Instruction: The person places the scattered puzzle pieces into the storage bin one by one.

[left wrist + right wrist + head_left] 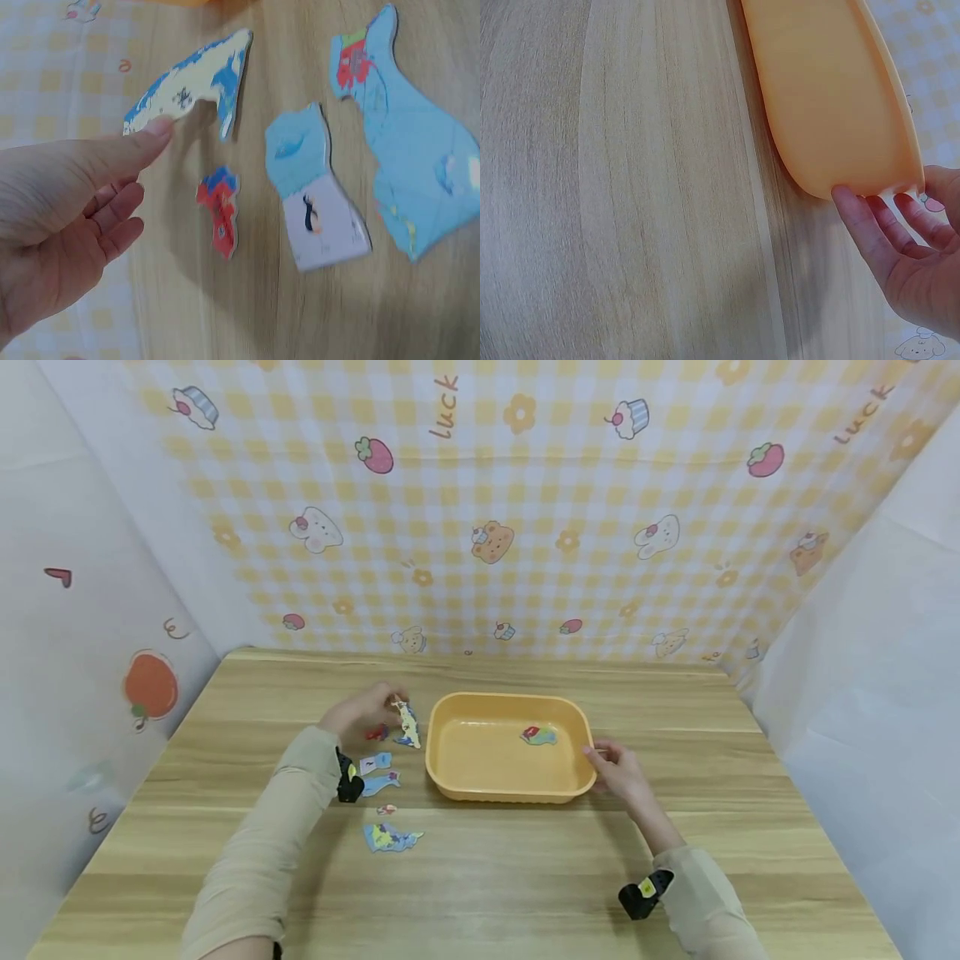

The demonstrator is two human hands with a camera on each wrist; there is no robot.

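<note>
My left hand (371, 705) pinches a cream-and-blue map puzzle piece (191, 84) at one end, between thumb and fingers. It holds the piece over the wooden table, left of an orange-yellow plastic basin (510, 697). Below the hand lies a small red-and-blue piece (222, 214). Beside that, a light-blue-and-lilac piece (307, 187) with a penguin picture and a larger blue piece (420, 135) lie flat. At the basin's right end, my right hand (621, 772) grips the rim, with fingers (866, 229) against the outer wall. One green, blue and red piece (538, 736) rests inside the basin.
Nearer the front of the wooden table (510, 885) lie a tiny red-and-white piece (386, 809) and a blue-and-yellow piece (392, 837). A yellow checkered cloth (495, 485) hangs behind the table, with white sheets at both sides.
</note>
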